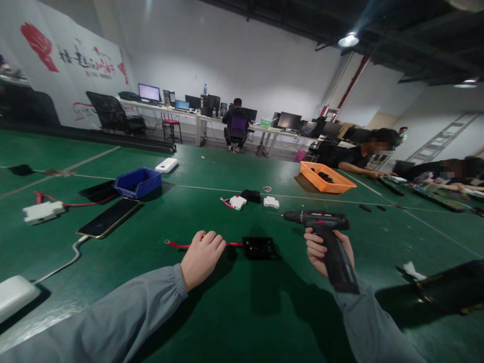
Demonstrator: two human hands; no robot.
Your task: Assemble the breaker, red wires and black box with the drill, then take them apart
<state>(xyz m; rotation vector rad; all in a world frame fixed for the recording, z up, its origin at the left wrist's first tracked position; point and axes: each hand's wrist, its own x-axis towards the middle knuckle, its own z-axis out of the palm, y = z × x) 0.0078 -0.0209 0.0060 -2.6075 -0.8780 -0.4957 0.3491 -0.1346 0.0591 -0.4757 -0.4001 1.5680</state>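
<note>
Because the black box (259, 248) lies on the green table (204, 171) with no clamp visible, it could slide or turn under a sideways push; only the red wire (234, 244), running out to its left, links it to the left hand (203, 257). The left hand, left of the box, is curled down over that wire; what sits beneath the fingers is mostly hidden, so the firmness of the hold cannot be told; a hard pull could strain the wire at the box or drag the box along. The metal end (167, 242) lies bare, farther left of the box; were the wire live, touching other metal could cause a short. The right hand (316, 254), right of the box, is wrapped around the handle of the drill (334, 247); the thin bit (278, 215) is apart from the box and points leftward beyond it; an unintended trigger squeeze, or a slanted approach, could mark the box, snag the wire or endanger the left hand. Beyond the box, a black part (251, 196) and a white block (271, 202) lie loose; a low sweep of the drill could knock them.
</note>
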